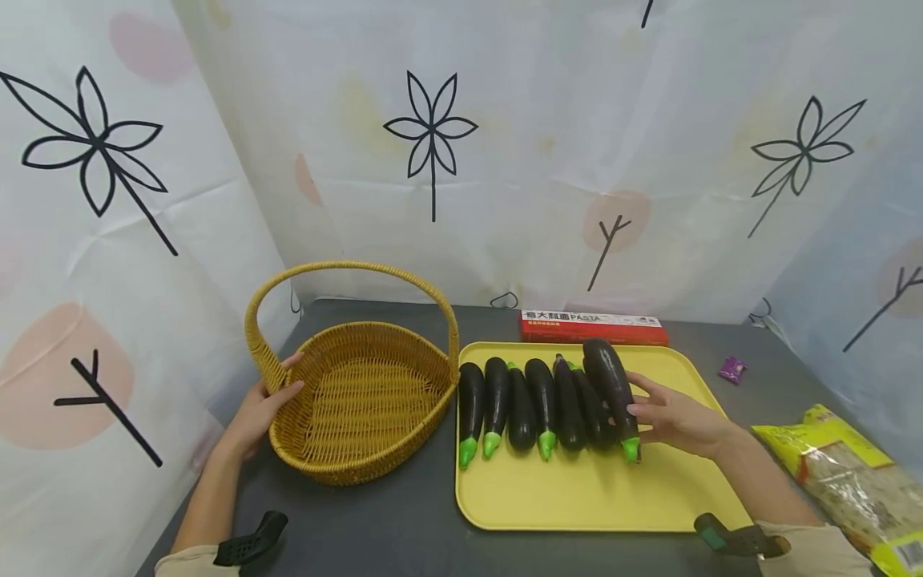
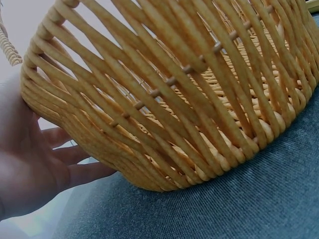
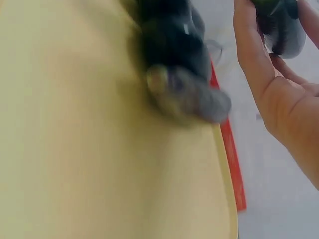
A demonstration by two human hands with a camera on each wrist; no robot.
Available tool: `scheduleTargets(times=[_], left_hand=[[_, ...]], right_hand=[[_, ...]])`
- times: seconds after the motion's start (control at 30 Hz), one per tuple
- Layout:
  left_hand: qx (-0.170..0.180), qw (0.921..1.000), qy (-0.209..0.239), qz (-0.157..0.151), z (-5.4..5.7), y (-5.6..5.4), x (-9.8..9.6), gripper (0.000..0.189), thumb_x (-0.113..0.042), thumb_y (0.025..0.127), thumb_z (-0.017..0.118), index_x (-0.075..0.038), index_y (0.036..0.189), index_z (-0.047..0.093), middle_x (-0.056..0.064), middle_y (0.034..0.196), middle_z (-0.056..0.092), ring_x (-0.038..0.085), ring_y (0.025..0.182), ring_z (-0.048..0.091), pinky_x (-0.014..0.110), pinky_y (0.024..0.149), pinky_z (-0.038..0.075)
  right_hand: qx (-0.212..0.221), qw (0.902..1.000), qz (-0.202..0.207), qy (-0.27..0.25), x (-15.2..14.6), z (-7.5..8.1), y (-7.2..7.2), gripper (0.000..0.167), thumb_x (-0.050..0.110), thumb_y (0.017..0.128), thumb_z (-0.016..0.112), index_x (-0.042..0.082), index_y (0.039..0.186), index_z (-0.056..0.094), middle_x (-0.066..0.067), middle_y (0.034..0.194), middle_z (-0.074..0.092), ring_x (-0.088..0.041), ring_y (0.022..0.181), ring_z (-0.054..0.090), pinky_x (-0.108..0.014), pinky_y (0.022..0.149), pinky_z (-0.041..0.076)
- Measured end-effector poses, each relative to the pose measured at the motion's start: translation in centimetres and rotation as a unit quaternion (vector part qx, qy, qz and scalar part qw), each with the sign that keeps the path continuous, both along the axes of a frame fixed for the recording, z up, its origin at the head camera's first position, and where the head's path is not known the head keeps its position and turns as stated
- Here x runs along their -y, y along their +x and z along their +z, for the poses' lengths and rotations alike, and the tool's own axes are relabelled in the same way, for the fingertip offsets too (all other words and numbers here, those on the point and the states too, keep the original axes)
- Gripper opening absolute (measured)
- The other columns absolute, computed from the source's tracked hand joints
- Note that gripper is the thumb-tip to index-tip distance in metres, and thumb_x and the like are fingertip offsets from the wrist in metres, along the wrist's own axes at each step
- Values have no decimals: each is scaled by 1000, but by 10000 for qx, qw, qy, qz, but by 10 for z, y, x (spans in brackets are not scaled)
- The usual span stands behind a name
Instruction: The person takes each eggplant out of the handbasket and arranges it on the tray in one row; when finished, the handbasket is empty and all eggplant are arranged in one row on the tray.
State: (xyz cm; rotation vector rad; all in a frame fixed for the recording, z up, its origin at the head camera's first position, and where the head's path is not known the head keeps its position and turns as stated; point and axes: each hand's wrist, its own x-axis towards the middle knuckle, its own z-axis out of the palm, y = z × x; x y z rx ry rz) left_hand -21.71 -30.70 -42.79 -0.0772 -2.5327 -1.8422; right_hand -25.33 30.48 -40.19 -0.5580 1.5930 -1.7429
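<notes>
Over the right end of a row of eggplants (image 1: 546,405), my right hand (image 1: 681,421) holds one dark eggplant (image 1: 608,375) by its side, green stem end toward me. The right wrist view catches only part of this eggplant (image 3: 285,31) between fingers and thumb. Several others lie side by side on the yellow tray (image 1: 548,505). My left hand (image 1: 254,413) grips the left rim of a woven basket (image 1: 346,473) with a tall arched handle; nothing lies in it. In the left wrist view, fingers (image 2: 82,172) extend along the basket's outer wall; the thumb is hidden there.
Behind the tray lies a red pasta box (image 1: 594,330). A small purple packet (image 1: 732,369) sits to the tray's right, and a yellow, partly clear bag (image 1: 844,481) lies nearer at the right edge. Patterned curtains (image 1: 505,184) enclose the dark table (image 1: 375,529).
</notes>
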Motion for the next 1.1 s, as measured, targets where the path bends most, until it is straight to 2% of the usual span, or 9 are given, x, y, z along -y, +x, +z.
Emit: scheduleTargets(times=[0.1, 0.27, 0.43, 0.57, 0.73, 0.8, 0.97, 1.03, 1.1], left_hand=[[7, 10000, -41, 29, 0, 0, 0, 62, -32, 102, 47, -11, 153, 19, 29, 147, 24, 33, 117, 46, 24, 76, 48], [28, 10000, -38, 56, -1, 0, 1, 63, -32, 102, 48, -11, 153, 20, 29, 145, 27, 12, 105, 53, 24, 76, 49], [5, 10000, 10, 41, -1, 1, 0, 64, -32, 101, 49, -10, 153, 20, 30, 145, 28, 7, 103, 52, 24, 76, 49], [-20, 10000, -14, 68, -1, 1, 0, 63, -33, 101, 48, -9, 153, 21, 28, 146, 28, 11, 107, 50, 23, 77, 48], [-3, 10000, -74, 47, -3, 0, 0, 62, -30, 102, 47, -9, 153, 19, 29, 148, 24, 32, 121, 42, 22, 78, 47], [-2, 10000, -72, 25, -4, 0, 0, 62, -29, 102, 46, -9, 153, 18, 29, 148, 23, 37, 123, 39, 22, 78, 47], [16, 10000, -52, 44, -4, -2, 2, 62, -29, 102, 47, -11, 154, 18, 28, 148, 25, 26, 116, 47, 24, 77, 48], [26, 10000, -72, 54, -4, -2, 2, 62, -30, 102, 47, -12, 154, 18, 28, 148, 26, 22, 114, 49, 24, 77, 48], [20, 9999, -87, 50, -4, -2, 2, 62, -30, 102, 47, -11, 154, 18, 28, 148, 25, 23, 115, 48, 24, 77, 48]], right_hand=[[11, 9999, -121, 23, -17, -2, -1, 73, 5, 103, 37, 2, 145, -23, -6, 135, 51, -25, 119, 53, -47, 94, 43], [147, 9991, -375, 140, -40, -8, -6, 75, 7, 104, 36, 2, 143, -28, 2, 128, 51, -18, 116, 53, -43, 94, 44], [264, 9988, -364, 199, -55, -18, -10, 74, 7, 105, 32, 0, 140, -32, 6, 127, 45, -14, 117, 50, -43, 96, 42], [429, 9984, -334, 138, -57, -26, -13, 72, 7, 105, 31, 0, 141, -30, 3, 129, 47, -17, 118, 50, -45, 97, 41], [449, 9977, -430, 255, -54, -29, -16, 71, 5, 104, 35, 3, 146, -22, -4, 129, 48, -21, 116, 52, -46, 96, 41], [393, 9970, -511, 437, -52, -29, -16, 72, 4, 103, 37, 4, 147, -20, -6, 129, 47, -21, 115, 53, -45, 96, 42], [150, 9913, -739, 1078, -48, -27, -16, 75, 8, 103, 41, 3, 147, -19, -14, 132, 42, -24, 116, 52, -44, 95, 43], [39, 9881, -803, 1315, -44, -25, -15, 75, 12, 103, 42, 1, 147, -18, -24, 138, 36, -35, 123, 46, -46, 96, 41], [-26, 9853, -846, 1484, -41, -23, -16, 76, 16, 104, 43, -1, 148, -16, -34, 144, 24, -47, 129, 32, -49, 99, 38]])
